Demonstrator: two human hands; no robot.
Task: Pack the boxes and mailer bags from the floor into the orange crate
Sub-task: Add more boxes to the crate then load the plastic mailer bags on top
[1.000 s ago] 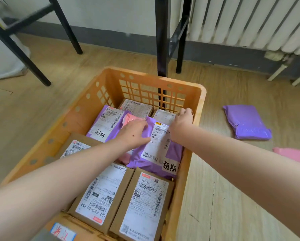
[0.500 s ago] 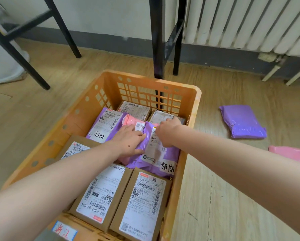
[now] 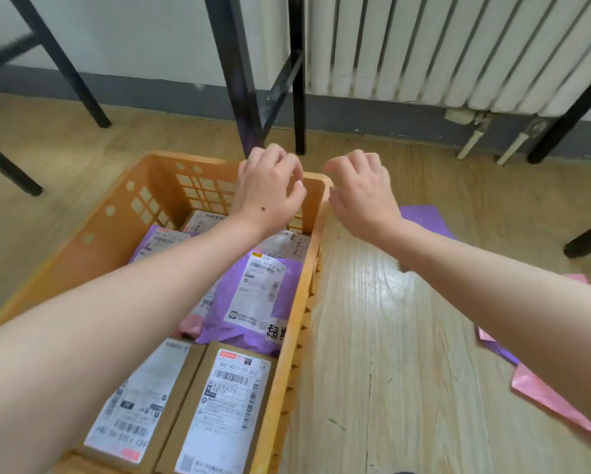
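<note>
The orange crate (image 3: 116, 213) stands on the wood floor, holding cardboard boxes (image 3: 225, 401) at the near end and purple mailer bags (image 3: 256, 295) with white labels further back. A pink bag (image 3: 190, 325) peeks out under the purple one. My left hand (image 3: 268, 189) hovers above the crate's far right corner, fingers loosely curled, holding nothing. My right hand (image 3: 360, 193) hangs just right of the rim, also empty with relaxed fingers. On the floor to the right lie a purple mailer bag (image 3: 424, 218) and a pink mailer bag (image 3: 547, 395), both partly hidden by my right forearm.
Black table legs (image 3: 239, 83) stand just behind the crate, more legs (image 3: 65, 63) at the far left and another leg (image 3: 588, 237) at the right. A white radiator (image 3: 441, 49) hangs on the back wall. Bare wood floor (image 3: 383, 354) lies right of the crate.
Both hands have let go of the purple mailer bag, which now lies in the crate, and have risen up and to the right. The view has shifted rightward.
</note>
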